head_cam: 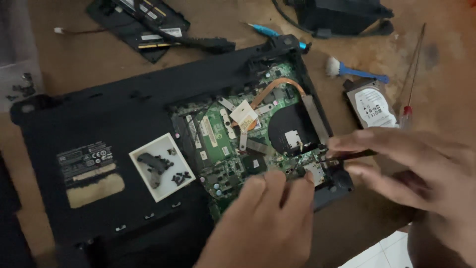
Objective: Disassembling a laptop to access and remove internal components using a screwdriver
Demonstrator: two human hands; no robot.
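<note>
Brown desk (74,59) with upturned black laptop (99,124), cover off, green board (223,149) bared at right. Right hand (411,168) pinched shut on dark screwdriver (347,155), tip at near-right corner; left hand (267,223) empty, fingertips steadying board. White tray (141,154) keeping loose screws (181,177) together.

Black laptop base (99,119), green circuit board (218,144), copper pipe (277,85), blue brush (357,72)

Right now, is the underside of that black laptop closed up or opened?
Opened. The laptop lies bottom up with part of its cover off, so the green circuit board, copper pipe and fan well show.
</note>
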